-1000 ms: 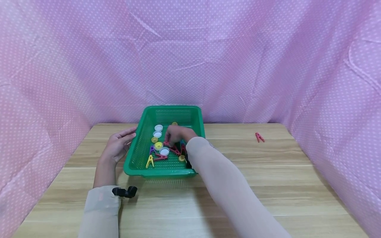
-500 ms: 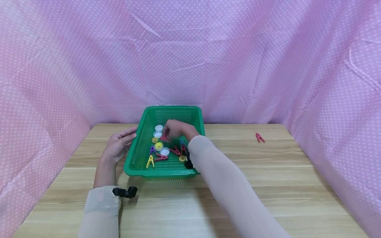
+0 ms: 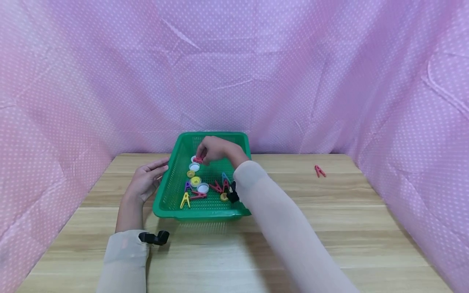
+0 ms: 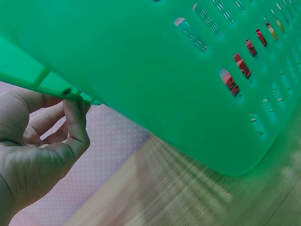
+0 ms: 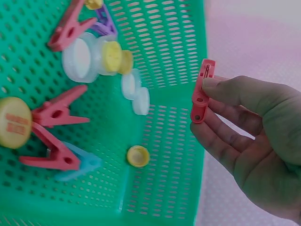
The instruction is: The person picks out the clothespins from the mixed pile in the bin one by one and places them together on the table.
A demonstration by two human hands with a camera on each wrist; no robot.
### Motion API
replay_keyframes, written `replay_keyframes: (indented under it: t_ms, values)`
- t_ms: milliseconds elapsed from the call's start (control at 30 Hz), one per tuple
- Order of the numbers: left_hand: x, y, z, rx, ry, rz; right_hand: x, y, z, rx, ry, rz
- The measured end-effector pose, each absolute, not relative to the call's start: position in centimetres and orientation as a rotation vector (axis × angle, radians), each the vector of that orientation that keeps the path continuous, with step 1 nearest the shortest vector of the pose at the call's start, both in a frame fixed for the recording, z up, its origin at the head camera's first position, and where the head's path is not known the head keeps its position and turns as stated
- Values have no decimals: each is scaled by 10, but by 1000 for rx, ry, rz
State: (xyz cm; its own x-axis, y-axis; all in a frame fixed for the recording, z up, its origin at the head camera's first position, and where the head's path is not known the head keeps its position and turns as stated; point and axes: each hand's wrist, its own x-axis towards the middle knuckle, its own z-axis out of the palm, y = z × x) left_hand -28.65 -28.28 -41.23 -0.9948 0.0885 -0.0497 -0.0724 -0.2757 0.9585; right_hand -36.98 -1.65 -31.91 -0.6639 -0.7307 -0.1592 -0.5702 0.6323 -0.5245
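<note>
A green mesh basket point(image 3: 205, 214) stands on the wooden table, with loose clothespins and bottle caps in it. My left hand point(image 3: 143, 182) holds its left rim, thumb and fingertips pinching the edge in the left wrist view. Over the far left part of the basket, my right hand point(image 3: 217, 148) pinches a red clothespin point(image 5: 201, 94) between thumb and fingers. Below it lie white caps point(image 3: 194, 167), yellow caps point(image 3: 196, 181), a purple clothespin point(image 3: 188, 186), a yellow clothespin point(image 3: 185, 200), a blue clothespin point(image 5: 80, 162) and several red clothespins point(image 5: 60, 108).
Another red clothespin point(image 3: 320, 171) lies alone on the table point(image 3: 329, 228) at the right. Pink dotted cloth point(image 3: 256, 81) hangs behind the table and along both sides. A black wrist mount point(image 3: 154, 237) sits on the left sleeve.
My right hand has risen from the middle of the basket toward its far left, carrying the red clothespin. My left hand stays at the rim.
</note>
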Motion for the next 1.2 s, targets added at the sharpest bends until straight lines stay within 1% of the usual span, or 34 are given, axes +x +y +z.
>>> replay_keyframes:
  t_ms: [733, 1200]
  values:
    - [-286, -282, -411, 20, 1827, 2422, -369, 19, -275, -1008, 2544, -682]
    - [-286, -283, -411, 37, 1809, 2423, -370, 56, -276, -950, 2619, -688]
